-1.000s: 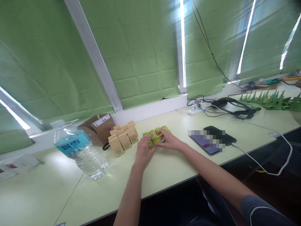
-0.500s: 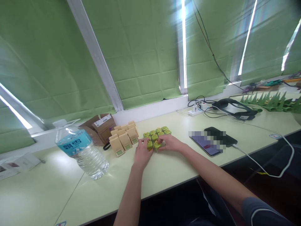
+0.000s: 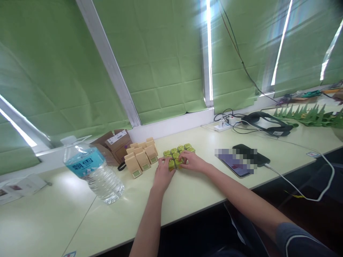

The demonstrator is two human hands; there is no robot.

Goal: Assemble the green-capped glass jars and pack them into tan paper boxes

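Several small green boxes (image 3: 175,155), each with a yellowish loop on its top, stand packed in rows on the table. My left hand (image 3: 163,174) curls round the front-left green box (image 3: 171,164), its fingers against the left side and its thumb in front. The front-right green box (image 3: 178,163) is between the bent fingers and thumb of my right hand (image 3: 191,161). My fingers partly hide both front boxes. To the left of my left hand stand several tan paper packets (image 3: 142,160) with greenish labels.
A large water bottle (image 3: 93,171) leans at left before an open cardboard box (image 3: 118,146). Phones (image 3: 235,167) lie right of my right arm, one cabled. Farther back are a power strip (image 3: 222,126), a black headset (image 3: 268,123) and green spiky strips (image 3: 308,116).
My right hand has shifted slightly and pressed closer round the front-right green box, which now sits straighter in the row. My left hand has barely moved.
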